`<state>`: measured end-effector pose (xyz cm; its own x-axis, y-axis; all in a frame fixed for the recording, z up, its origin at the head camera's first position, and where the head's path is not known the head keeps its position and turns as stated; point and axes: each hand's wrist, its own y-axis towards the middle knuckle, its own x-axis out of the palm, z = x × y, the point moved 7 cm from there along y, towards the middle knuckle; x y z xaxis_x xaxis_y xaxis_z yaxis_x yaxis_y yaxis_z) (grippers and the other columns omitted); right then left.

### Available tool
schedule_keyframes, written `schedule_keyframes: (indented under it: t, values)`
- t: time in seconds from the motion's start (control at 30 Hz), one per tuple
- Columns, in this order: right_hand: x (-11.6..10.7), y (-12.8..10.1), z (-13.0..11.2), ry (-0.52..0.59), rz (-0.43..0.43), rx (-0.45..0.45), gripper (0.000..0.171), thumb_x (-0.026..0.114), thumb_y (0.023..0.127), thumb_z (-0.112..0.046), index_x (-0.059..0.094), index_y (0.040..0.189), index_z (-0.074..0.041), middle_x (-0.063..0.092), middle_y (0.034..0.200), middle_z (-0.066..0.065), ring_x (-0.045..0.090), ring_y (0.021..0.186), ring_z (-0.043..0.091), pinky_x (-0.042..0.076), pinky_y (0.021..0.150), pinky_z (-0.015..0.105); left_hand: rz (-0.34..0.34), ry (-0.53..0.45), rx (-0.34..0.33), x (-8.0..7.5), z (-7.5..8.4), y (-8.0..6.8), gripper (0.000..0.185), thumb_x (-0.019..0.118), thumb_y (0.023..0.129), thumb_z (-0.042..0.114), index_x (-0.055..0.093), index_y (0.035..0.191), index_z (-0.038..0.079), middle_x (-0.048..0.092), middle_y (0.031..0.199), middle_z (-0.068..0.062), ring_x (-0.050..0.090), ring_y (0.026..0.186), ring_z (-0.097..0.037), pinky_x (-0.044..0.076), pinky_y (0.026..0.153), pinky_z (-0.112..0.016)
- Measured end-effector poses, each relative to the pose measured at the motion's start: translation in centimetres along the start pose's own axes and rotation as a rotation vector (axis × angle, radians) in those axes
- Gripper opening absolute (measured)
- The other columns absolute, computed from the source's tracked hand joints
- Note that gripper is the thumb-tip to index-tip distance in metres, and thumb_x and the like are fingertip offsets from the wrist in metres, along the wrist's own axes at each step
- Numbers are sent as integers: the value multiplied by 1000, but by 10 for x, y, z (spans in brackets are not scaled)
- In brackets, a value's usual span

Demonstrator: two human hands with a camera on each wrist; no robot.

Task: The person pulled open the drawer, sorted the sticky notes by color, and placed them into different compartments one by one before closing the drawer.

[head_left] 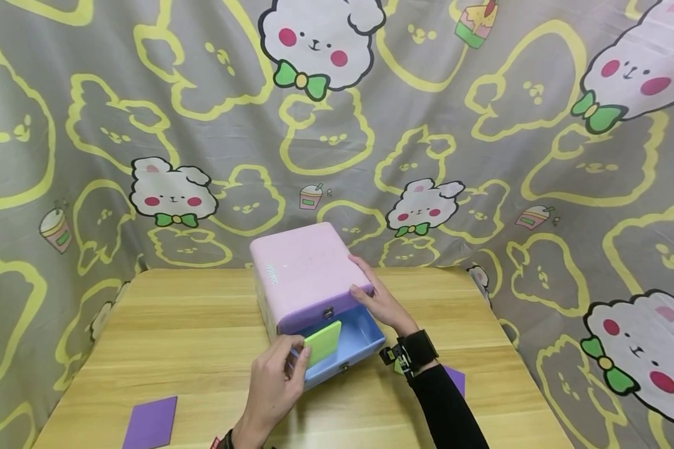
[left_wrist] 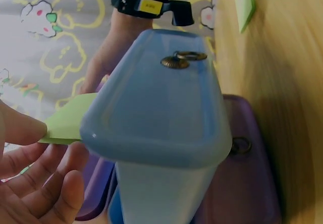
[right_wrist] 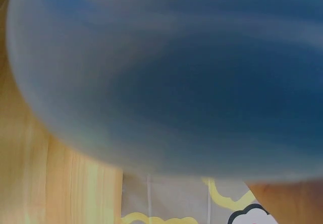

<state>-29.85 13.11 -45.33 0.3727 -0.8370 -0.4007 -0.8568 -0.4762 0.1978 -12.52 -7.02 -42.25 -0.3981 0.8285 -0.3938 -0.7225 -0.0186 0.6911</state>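
My left hand (head_left: pixel 275 374) pinches a thin, flat, light-green square (head_left: pixel 322 344) between thumb and fingers. The square is tilted at the left part of a pulled-out blue drawer (head_left: pixel 365 340), partly over its opening. In the left wrist view the drawer front (left_wrist: pixel 156 98) hides part of the green square (left_wrist: pixel 70 118). This drawer belongs to a small pink drawer box (head_left: pixel 309 265), below a purple-fronted drawer with a ring pull. My right hand (head_left: pixel 384 302) rests on the box's right front corner, some fingers hidden. A blurred blue surface (right_wrist: pixel 176 93) fills most of the right wrist view.
A purple flat square (head_left: pixel 150 423) lies on the wooden table (head_left: pixel 202 330) at the front left. Another purple piece (head_left: pixel 455 378) is partly covered by the right sleeve. Near it lies a green piece (left_wrist: pixel 246 4). A patterned curtain (head_left: pixel 337 137) hangs behind the table.
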Motion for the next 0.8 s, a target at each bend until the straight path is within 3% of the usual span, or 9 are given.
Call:
schedule_keyframes:
  t: [0.43,0.67,0.8]
  values:
    - [0,0,0,5,-1,7,63,53,105,-33,23,159,-39,16,172,1,15,159,37,19,122,72,-45,1,-56,16,-6,0,16,73,83,-4,65,88,9,66,77,3,58,64,5,49,52,-9]
    - [-1,-2,4,8,10,15,64,53,105,-30,22,159,-39,16,172,3,17,158,38,20,122,72,-110,13,-166,26,-8,-3,15,75,84,-2,66,88,10,68,78,1,61,64,2,54,53,-16]
    - [2,1,2,6,0,-12,64,54,104,-31,22,160,-35,17,172,4,19,158,38,23,121,71,-134,29,-221,29,-10,-4,14,74,84,-1,66,86,11,69,78,0,63,64,-1,53,54,-14]
